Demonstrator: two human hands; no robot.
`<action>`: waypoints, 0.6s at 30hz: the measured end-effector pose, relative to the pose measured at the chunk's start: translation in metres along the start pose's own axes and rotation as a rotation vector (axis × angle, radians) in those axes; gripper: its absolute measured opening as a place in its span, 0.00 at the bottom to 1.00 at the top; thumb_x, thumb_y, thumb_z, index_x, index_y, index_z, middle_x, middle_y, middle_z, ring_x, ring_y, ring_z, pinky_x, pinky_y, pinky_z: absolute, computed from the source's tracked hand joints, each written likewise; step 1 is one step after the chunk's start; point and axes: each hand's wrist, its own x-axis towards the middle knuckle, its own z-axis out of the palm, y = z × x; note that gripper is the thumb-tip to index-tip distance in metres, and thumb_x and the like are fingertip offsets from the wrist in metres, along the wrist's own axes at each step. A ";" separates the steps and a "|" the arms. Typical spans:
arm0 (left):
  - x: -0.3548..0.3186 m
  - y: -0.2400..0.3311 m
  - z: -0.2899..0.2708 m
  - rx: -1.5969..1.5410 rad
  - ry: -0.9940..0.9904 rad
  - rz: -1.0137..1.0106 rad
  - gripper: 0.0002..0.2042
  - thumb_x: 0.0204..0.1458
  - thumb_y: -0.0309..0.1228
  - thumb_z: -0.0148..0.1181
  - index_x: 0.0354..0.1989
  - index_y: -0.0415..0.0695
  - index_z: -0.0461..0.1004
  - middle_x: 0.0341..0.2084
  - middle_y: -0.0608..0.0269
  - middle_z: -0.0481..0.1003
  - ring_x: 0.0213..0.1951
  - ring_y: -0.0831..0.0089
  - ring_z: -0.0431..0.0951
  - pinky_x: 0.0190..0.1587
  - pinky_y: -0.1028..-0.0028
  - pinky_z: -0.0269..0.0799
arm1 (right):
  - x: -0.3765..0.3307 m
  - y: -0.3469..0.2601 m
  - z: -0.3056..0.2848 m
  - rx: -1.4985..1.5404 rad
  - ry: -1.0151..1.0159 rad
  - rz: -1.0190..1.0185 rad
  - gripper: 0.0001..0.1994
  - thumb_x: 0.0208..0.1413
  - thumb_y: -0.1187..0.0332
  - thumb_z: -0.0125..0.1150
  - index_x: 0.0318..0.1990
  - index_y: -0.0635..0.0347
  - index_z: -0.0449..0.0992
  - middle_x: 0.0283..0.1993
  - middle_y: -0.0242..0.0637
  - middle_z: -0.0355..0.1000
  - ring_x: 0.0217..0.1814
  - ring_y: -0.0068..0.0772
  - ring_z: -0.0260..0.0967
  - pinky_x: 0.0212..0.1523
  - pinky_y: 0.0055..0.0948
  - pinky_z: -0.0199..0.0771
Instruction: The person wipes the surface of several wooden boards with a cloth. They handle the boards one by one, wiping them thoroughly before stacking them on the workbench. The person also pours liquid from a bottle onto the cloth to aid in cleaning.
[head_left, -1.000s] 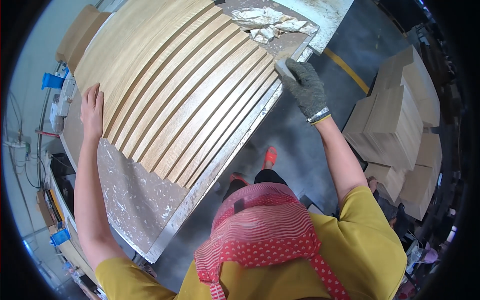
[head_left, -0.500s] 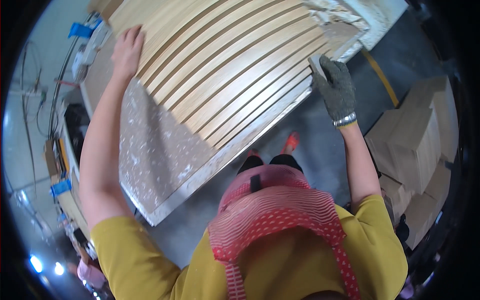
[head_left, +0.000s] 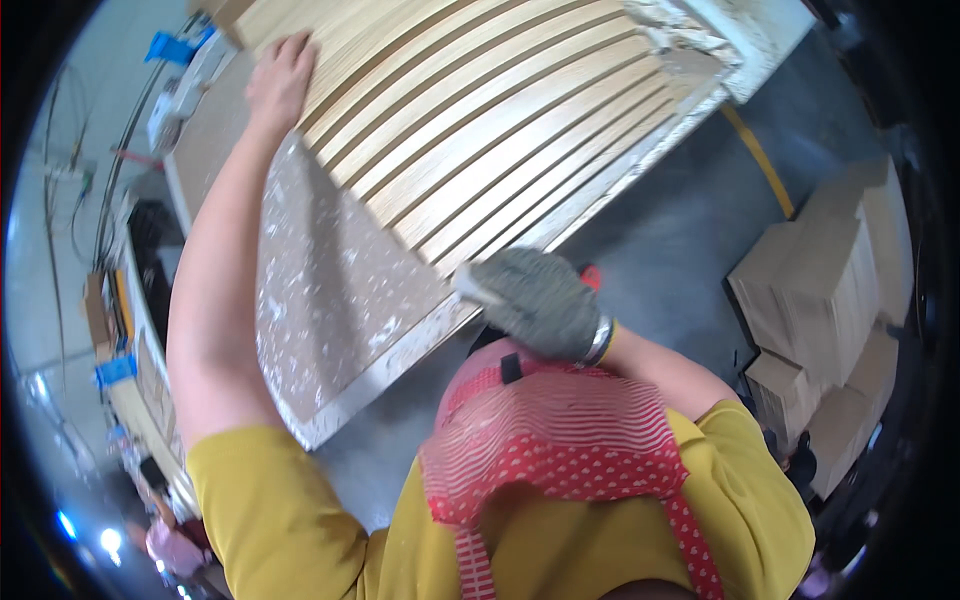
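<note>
The wooden slats (head_left: pixel 480 120) are judged light, stiff and smooth, best taken by their edges. The left hand (head_left: pixel 280 80) is pressed flat on them; the gloved right hand (head_left: pixel 535 300) is blurred at the surface (head_left: pixel 320 300) edge, its grip unreadable.

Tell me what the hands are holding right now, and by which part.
Left hand lies flat on the wooden slats' far ends. Gloved right hand is at the worktable's near edge; grip unclear.

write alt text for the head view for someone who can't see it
A person in a yellow shirt and red apron leans over a speckled table bearing rows of pale wooden slats. The bare left hand rests on the slats; the gloved right hand is at the table's near edge.
</note>
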 end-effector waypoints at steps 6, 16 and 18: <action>-0.009 0.003 -0.013 0.010 -0.044 -0.048 0.19 0.61 0.43 0.42 0.57 0.52 0.68 0.55 0.59 0.66 0.56 0.58 0.67 0.57 0.64 0.62 | -0.043 0.147 -0.094 0.081 0.585 0.641 0.20 0.49 0.65 0.67 0.50 0.60 0.75 0.47 0.42 0.73 0.49 0.38 0.71 0.52 0.32 0.70; -0.006 0.019 -0.027 -0.011 -0.091 -0.080 0.18 0.62 0.40 0.43 0.57 0.49 0.67 0.56 0.58 0.65 0.57 0.57 0.65 0.59 0.65 0.59 | -0.016 0.186 -0.118 -0.244 0.406 0.570 0.18 0.48 0.67 0.63 0.48 0.59 0.76 0.40 0.46 0.74 0.44 0.48 0.71 0.49 0.40 0.71; -0.008 0.019 -0.029 -0.017 -0.090 -0.092 0.18 0.61 0.40 0.43 0.57 0.49 0.67 0.56 0.58 0.65 0.57 0.57 0.66 0.59 0.65 0.59 | -0.027 0.176 -0.102 -0.167 0.369 0.504 0.17 0.48 0.68 0.62 0.47 0.59 0.76 0.41 0.46 0.74 0.45 0.47 0.71 0.49 0.39 0.72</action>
